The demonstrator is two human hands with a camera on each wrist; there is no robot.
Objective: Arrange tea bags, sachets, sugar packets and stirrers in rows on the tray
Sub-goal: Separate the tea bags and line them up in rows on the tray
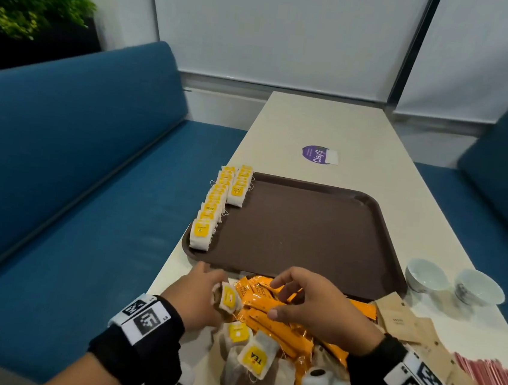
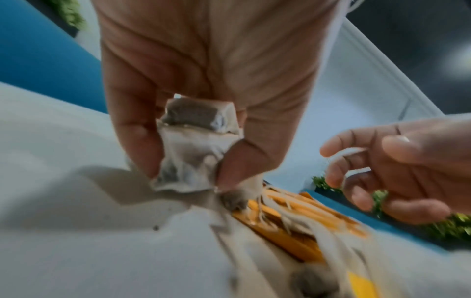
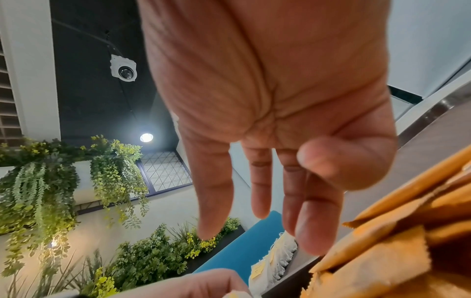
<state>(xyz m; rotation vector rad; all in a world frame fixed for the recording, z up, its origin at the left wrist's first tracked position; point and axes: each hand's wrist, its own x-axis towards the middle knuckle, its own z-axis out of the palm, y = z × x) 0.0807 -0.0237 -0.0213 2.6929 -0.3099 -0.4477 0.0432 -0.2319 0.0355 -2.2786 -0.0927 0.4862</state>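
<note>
A brown tray lies on the pale table, with two rows of yellow-tagged tea bags along its left side. Just in front of the tray, my left hand pinches one tea bag between thumb and fingers; the left wrist view shows that tea bag crumpled in the pinch. My right hand hovers with relaxed fingers over the heap of orange sachets and holds nothing. Loose tea bags lie near me. Brown sugar packets and pink stirrers sit to the right.
Two white bowls stand right of the tray. A purple sticker marks the table behind it. Blue bench seats flank the table on both sides. The tray's middle and right are bare.
</note>
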